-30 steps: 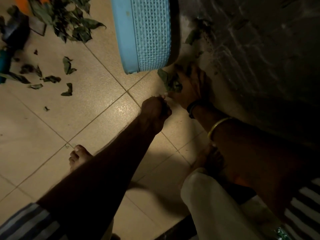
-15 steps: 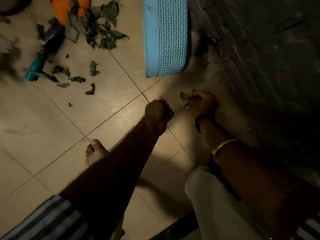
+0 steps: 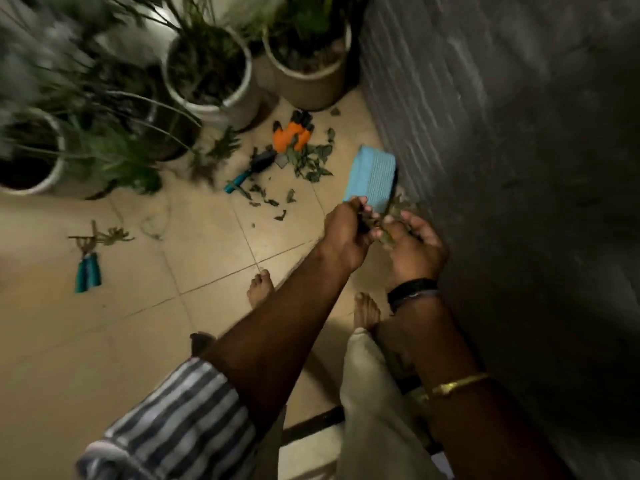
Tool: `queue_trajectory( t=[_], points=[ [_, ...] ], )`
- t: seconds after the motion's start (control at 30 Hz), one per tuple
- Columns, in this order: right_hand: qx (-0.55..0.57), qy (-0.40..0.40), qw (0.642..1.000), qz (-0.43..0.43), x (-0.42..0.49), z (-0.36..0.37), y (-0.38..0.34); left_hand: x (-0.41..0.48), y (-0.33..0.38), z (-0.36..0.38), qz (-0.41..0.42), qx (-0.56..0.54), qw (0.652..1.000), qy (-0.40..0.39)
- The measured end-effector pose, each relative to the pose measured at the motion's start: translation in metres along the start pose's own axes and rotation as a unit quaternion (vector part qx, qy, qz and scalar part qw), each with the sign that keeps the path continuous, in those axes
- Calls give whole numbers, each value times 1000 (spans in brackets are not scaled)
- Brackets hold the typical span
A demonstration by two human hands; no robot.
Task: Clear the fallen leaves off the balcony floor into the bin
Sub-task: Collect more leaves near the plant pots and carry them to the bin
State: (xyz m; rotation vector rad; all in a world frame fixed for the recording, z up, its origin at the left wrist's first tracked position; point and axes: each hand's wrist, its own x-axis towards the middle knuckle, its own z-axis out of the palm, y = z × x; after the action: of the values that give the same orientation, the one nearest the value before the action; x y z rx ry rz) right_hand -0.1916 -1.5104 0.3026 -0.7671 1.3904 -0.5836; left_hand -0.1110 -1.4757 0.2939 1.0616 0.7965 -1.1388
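No legible writing anywhere. Teal-handled shears lay far left on the floor; scattered leaves beside orange gloves. Left hand and right hand, lifted off the tiles since half a second before, both curled round a clump of gathered leaves (blurred), just below the blue bin standing against the wall.

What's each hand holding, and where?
Both the left hand and right hand grip one bunch of fallen leaves between them; exact hold spots are too blurred.
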Motion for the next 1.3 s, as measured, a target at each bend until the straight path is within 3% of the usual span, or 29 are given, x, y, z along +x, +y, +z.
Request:
queue_trajectory(
  t=[0.23, 0.47, 0.53, 0.9, 1.3],
  points=[
    [-63, -147, 985, -72, -155, 35, -98, -171, 57, -13, 93, -155, 983, -16],
    [-197, -272, 933, -130, -281, 69, -114, -293, 89, -88, 171, -295, 940, 24],
    [-219, -302, 919, -129, -316, 89, -106, -315, 103, -118, 192, -320, 926, 55],
    [-264, -474, 831, -125, -486, 198, -12, -416, 183, -301, 319, -465, 823, 73],
    [-328, -637, 692, -91, -649, 355, 129, -471, 287, -524, 388, -577, 698, 169]
  ],
)
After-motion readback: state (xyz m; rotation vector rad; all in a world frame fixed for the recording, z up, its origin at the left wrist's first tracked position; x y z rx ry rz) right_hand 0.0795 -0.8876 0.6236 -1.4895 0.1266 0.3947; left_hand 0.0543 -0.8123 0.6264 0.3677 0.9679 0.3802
